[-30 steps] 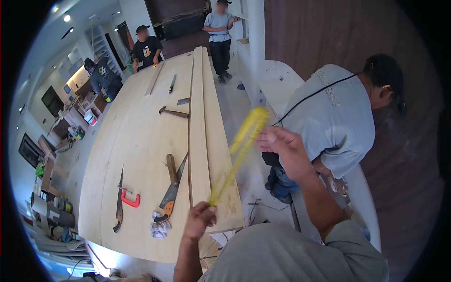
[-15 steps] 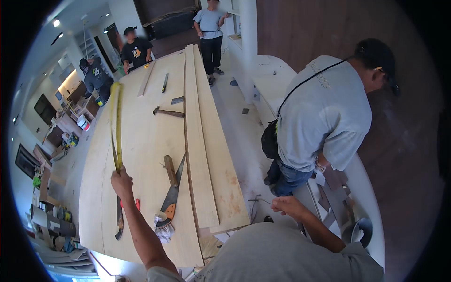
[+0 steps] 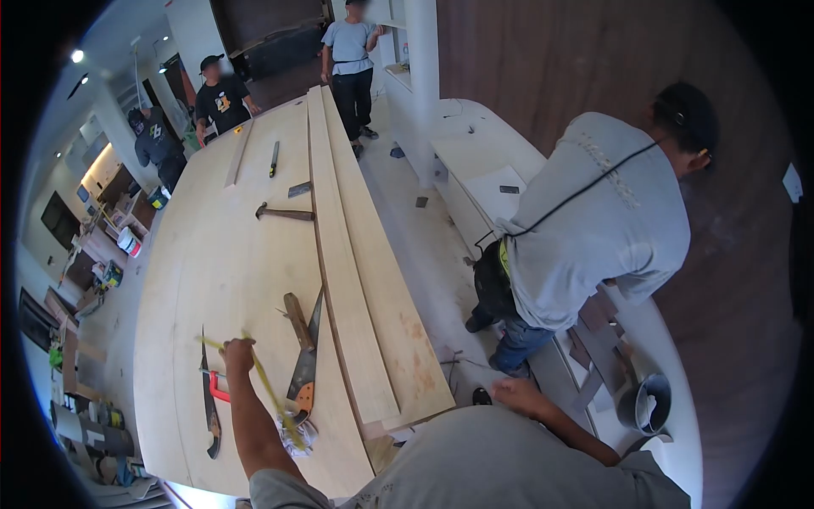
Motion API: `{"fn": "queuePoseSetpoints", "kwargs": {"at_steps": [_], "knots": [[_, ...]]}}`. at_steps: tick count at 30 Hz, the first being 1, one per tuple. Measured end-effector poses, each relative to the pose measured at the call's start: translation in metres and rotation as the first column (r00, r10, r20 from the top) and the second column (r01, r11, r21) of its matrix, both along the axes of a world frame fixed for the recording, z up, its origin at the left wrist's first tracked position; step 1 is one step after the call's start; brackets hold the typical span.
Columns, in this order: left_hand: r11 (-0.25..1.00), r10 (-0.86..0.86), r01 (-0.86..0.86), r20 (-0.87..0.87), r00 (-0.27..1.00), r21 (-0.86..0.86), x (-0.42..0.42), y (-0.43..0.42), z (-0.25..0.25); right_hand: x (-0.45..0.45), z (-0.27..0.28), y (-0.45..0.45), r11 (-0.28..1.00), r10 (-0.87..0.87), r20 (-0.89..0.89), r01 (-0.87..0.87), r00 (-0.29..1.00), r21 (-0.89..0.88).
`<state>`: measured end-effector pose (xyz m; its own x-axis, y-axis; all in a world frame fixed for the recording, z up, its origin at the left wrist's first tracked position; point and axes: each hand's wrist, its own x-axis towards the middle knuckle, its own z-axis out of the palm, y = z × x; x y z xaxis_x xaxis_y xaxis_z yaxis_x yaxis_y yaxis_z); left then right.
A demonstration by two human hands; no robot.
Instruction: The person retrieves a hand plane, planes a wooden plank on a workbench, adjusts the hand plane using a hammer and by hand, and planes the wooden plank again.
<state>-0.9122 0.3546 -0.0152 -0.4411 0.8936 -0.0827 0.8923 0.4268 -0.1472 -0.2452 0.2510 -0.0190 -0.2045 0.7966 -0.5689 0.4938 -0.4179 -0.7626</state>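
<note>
My left hand (image 3: 239,355) is closed on a yellow folding rule (image 3: 268,387) above the wooden panel (image 3: 186,280). Part of the rule slants down towards the orange-handled saw (image 3: 303,383) and the crumpled cloth (image 3: 293,434). Just left of that hand lie a red clamp (image 3: 218,387) and another saw (image 3: 210,416). A wooden-handled tool (image 3: 298,321) rests beside the orange-handled saw. My right hand (image 3: 515,395) is curled in front of my body, right of the panel; whether it holds anything is too small to tell.
A co-worker in a grey shirt (image 3: 593,220) bends at the right, near a dark bucket (image 3: 638,409). Long strips (image 3: 352,246) run along the panel's right side. Farther up lie a hammer (image 3: 287,213) and a cutter (image 3: 274,159). Several people stand beyond.
My left hand has lowered the yellow rule, which stood upright over the panel's left side half a second ago. The co-worker at the right has leaned further over.
</note>
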Motion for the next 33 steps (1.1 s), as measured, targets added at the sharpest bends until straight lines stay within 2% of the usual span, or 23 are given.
{"fn": "queuePoseSetpoints", "kwargs": {"at_steps": [1, 4, 5, 8, 10, 12, 14, 16, 18, 20, 22, 24, 25, 28, 30, 33], "knots": [[0.998, 0.043, -0.044, -0.020, 0.999, -0.046, 0.002, -0.006, -0.005, -0.002, 0.000, 0.001, 0.999, 0.038, 0.011, -0.038, 0.999, 0.012], [0.999, -0.035, 0.034, 0.023, 0.999, 0.014, -0.014, -0.034, -0.040, -0.003, -0.019, 0.007, 0.988, 0.131, 0.075, -0.136, 0.989, 0.074], [0.998, -0.041, 0.041, 0.012, 0.999, -0.037, -0.010, -0.043, -0.038, -0.005, -0.027, 0.005, 0.980, 0.167, 0.097, -0.176, 0.981, 0.094], [0.996, 0.040, -0.039, -0.007, 0.999, 0.078, 0.006, -0.057, -0.041, -0.020, -0.017, 0.015, 0.982, 0.183, 0.055, -0.185, 0.982, 0.037], [0.905, -0.070, 0.095, -0.076, 0.995, 0.415, 0.015, -0.064, -0.065, -0.033, -0.017, 0.019, 0.980, 0.195, 0.008, -0.195, 0.981, 0.035], [0.758, -0.184, 0.183, -0.064, 0.981, 0.626, 0.055, -0.064, -0.055, -0.045, -0.021, 0.028, 0.959, 0.268, -0.002, -0.266, 0.964, 0.092], [0.720, -0.294, 0.184, 0.055, 0.954, 0.669, 0.093, -0.060, -0.050, -0.060, -0.021, 0.031, 0.950, 0.290, -0.007, -0.287, 0.957, 0.123], [0.665, -0.319, 0.148, 0.099, 0.942, 0.732, 0.120, -0.052, -0.070, -0.075, -0.016, 0.040, 0.928, 0.355, 0.017, -0.354, 0.935, 0.114], [0.862, -0.185, 0.026, 0.267, 0.946, 0.506, 0.139, -0.050, -0.091, -0.083, -0.009, 0.049, 0.887, 0.454, 0.077, -0.459, 0.888, 0.058], [0.830, -0.132, -0.032, 0.252, 0.959, 0.557, 0.147, -0.048, -0.123, -0.083, -0.014, 0.052, 0.871, 0.468, 0.095, -0.477, 0.878, 0.120], [0.830, -0.084, -0.093, 0.289, 0.953, 0.550, 0.155, -0.044, -0.128, -0.082, -0.005, 0.052, 0.860, 0.478, 0.103, -0.488, 0.872, 0.146], [0.859, -0.010, -0.181, 0.369, 0.929, 0.479, 0.159, -0.047, -0.123, -0.071, -0.017, 0.044, 0.901, 0.394, 0.059, -0.398, 0.917, 0.172], [0.862, -0.036, -0.164, 0.381, 0.924, 0.479, 0.157, -0.046, -0.121, -0.066, -0.025, 0.042, 0.918, 0.353, 0.033, -0.353, 0.935, 0.178], [0.873, 0.023, -0.212, 0.398, 0.917, 0.439, 0.154, -0.029, -0.114, -0.045, -0.049, 0.036, 0.970, 0.239, 0.009, -0.239, 0.971, 0.049], [0.839, 0.059, -0.245, 0.367, 0.928, 0.486, 0.152, -0.010, -0.114, -0.040, -0.045, 0.037, 0.953, 0.294, 0.004, -0.293, 0.956, 0.079], [0.864, 0.153, -0.335, 0.437, 0.886, 0.377, 0.143, 0.016, -0.112, -0.037, -0.033, 0.034, 0.951, 0.296, -0.035, -0.291, 0.955, 0.100]]}}
